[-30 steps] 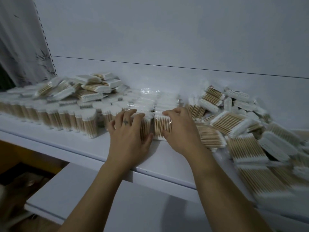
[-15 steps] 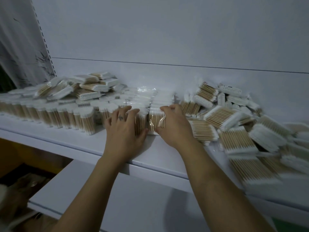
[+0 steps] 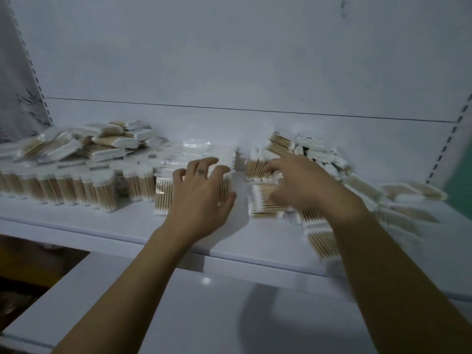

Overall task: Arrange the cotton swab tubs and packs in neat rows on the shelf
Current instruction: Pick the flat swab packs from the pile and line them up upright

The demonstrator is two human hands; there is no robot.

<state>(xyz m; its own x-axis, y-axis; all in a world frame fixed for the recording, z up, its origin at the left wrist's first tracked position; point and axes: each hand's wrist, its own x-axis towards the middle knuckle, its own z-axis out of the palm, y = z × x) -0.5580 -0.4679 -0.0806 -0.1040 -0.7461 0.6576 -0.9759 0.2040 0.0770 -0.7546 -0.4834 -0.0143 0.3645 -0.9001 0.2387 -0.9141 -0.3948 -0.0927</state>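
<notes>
Clear packs of wooden cotton swabs stand upright in a row (image 3: 102, 192) along the white shelf (image 3: 127, 221). My left hand (image 3: 201, 192) rests on the row's right end pack (image 3: 162, 198), fingers spread over the top and thumb against its right side. A narrow gap separates this row from a loose heap of packs (image 3: 314, 154) on the right. My right hand (image 3: 301, 185), blurred, hovers with loosely bent fingers over a flat pack (image 3: 263, 200) at the heap's left edge and grips nothing I can see.
More packs lie piled (image 3: 109, 141) behind the row at the left. A second white shelf (image 3: 178, 315) juts out below. A slotted upright (image 3: 449, 146) bounds the shelf on the right, and a curtain (image 3: 15, 98) hangs at the left.
My right hand has left the row's end and moved right over the loose heap, leaving a gap. The left hand stays on the row. The view has shifted right.
</notes>
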